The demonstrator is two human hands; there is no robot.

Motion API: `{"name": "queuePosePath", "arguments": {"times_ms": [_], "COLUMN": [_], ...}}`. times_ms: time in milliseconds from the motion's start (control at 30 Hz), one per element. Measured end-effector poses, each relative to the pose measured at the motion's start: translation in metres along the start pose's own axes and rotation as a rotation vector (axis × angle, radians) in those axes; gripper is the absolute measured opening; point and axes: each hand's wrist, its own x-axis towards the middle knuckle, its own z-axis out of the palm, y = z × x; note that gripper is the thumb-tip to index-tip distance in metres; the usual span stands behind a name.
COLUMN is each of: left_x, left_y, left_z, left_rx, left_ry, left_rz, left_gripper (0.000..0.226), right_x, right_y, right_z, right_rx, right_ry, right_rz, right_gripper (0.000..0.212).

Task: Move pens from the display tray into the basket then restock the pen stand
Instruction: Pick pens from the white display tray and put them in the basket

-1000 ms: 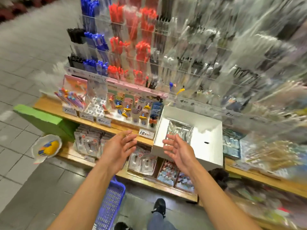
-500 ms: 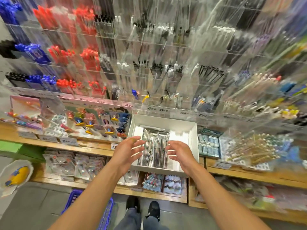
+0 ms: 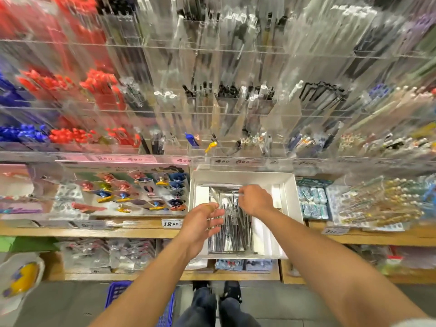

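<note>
Along the back wall, the clear pen stand [image 3: 236,79] fills the upper view, its tiers holding red, blue and black pens, much of it smeared by motion blur. Below it the wooden shelf [image 3: 141,232] carries the white display tray [image 3: 290,197], which sits at the shelf's front edge and holds a bundle of clear-wrapped silver pens [image 3: 233,227] lying lengthwise. The blue basket [image 3: 115,293] stands on the floor to the left of the person's feet, mostly covered by the left forearm.

Step in hand, by my judgement: the first stage, lifting pens out of the tray. The left hand [image 3: 200,225] lies over the near left side of the bundle, fingers spread and reaching in; it appears released. The right hand [image 3: 256,200] is curled over the far end of the pens and seems to be pinching one or more.

The next move calls for gathering a firm handful and carrying it down and left to the basket.

Not determinable: the basket's contents, the shelf price labels beyond a few figures, and the right fingertips, hidden beneath the hand.
</note>
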Motion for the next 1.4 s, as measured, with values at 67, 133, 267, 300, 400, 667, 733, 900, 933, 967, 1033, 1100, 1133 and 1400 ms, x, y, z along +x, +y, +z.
{"name": "queuePosePath", "arguments": {"times_ms": [67, 133, 267, 300, 400, 667, 733, 900, 933, 967, 1033, 1100, 1133, 1400], "left_x": [0.003, 0.004, 0.006, 0.006, 0.005, 0.002, 0.002, -0.003, -0.005, -0.006, -0.006, -0.004, -0.003, -0.005], "left_y": [0.002, 0.004, 0.005, 0.006, 0.005, 0.008, 0.008, 0.007, 0.006, 0.006, 0.006, 0.007, 0.008, 0.007], "left_z": [-0.003, -0.004, -0.004, -0.003, -0.001, 0.008, 0.01, 0.021, 0.023, 0.026, 0.028, 0.025, 0.023, 0.009], "left_rx": [0.018, 0.032, 0.036, 0.033, 0.01, -0.025, -0.046, -0.116, -0.122, -0.139, -0.213, -0.284, -0.296, -0.14], "left_ry": [-0.01, -0.014, -0.002, 0.003, 0.026, 0.051, 0.051, 0.02, 0.003, -0.015, -0.024, 0.012, 0.028, 0.113], "left_rz": [-0.005, -0.006, -0.003, -0.001, 0.0, 0.008, 0.0, -0.054, -0.073, -0.091, -0.107, -0.078, -0.057, -0.01], "left_gripper": [0.022, 0.021, 0.02, 0.02, 0.02, 0.02, 0.021, 0.026, 0.026, 0.026, 0.027, 0.023, 0.021, 0.024], "right_x": [0.004, 0.007, 0.012, 0.012, 0.011, -0.028, -0.043, -0.088, -0.099, -0.108, -0.124, -0.13, -0.127, -0.004], "right_y": [-0.008, -0.013, -0.015, -0.015, -0.008, 0.025, 0.031, 0.02, 0.014, 0.008, -0.002, -0.008, -0.008, -0.003], "right_z": [0.0, 0.003, 0.009, 0.009, 0.006, -0.023, -0.034, -0.042, -0.04, -0.036, -0.026, -0.019, -0.017, -0.011], "right_rx": [-0.168, -0.326, -0.492, -0.503, -0.487, -0.144, 0.024, 0.516, 0.608, 0.698, 0.823, 0.808, 0.765, 0.239], "right_ry": [-0.006, -0.001, 0.001, -0.004, -0.01, 0.063, 0.097, 0.164, 0.152, 0.118, -0.012, -0.169, -0.227, 0.011], "right_rz": [0.006, -0.024, -0.083, -0.084, -0.1, -0.099, -0.035, 0.009, 0.0, -0.016, -0.069, -0.138, -0.162, -0.106], "right_gripper": [0.024, 0.025, 0.026, 0.026, 0.031, 0.015, 0.02, 0.018, 0.015, 0.014, 0.014, 0.01, 0.006, 0.032]}}
